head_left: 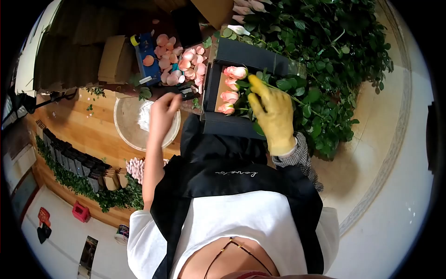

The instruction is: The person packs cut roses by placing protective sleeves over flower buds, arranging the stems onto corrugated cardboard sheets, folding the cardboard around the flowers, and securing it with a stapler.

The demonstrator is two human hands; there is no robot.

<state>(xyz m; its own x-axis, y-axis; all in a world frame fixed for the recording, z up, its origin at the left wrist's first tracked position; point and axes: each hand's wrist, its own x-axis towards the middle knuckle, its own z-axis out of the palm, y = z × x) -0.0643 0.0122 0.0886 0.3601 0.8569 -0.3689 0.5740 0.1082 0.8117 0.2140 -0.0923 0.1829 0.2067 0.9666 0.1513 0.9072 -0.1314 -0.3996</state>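
My right hand (272, 111), in a yellow glove, lies over green stems and leaves with its fingers apart. Its fingertips are beside the uppermost pink rose (235, 72). Several pink roses, another low one (226, 108) among them, are lined up on brown cardboard inside a black box (251, 50). Their stems run right, partly under the glove. My bare left hand (166, 106) hangs left of the box with its fingers curled together; I cannot make out whether anything is in them. Just past its fingertips is a small dark tool (188, 92), its kind unclear.
Loose pink petals (183, 63) are heaped beyond my left hand, beside a blue tray (147, 58). A large pile of leafy stems (325, 60) fills the right. A round white bin (123, 123) stands on the wooden floor, and wrapped bunches (74, 156) are lined up at left.
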